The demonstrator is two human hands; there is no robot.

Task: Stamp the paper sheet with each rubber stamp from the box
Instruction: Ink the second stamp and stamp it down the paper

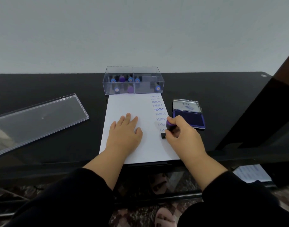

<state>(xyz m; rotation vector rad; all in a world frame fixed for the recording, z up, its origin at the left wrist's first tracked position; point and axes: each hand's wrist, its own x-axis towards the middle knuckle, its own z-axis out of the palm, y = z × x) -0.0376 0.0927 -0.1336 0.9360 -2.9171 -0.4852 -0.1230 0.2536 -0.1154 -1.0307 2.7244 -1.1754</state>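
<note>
Stamp (168, 128) in right hand (183, 135) grip, on paper (124, 104).

Both arms wear long black sleeves of a soft, matte fabric that end above the wrists, leaving the forearms bare. The left sleeve (71, 194) looks loose and bunched at its cuff; the right sleeve (238, 199) sits similarly. The left hand (124, 130) and right hand (183, 135) are bare. Low in view, a foot (165, 217) wears what may be a pink slipper.
</note>
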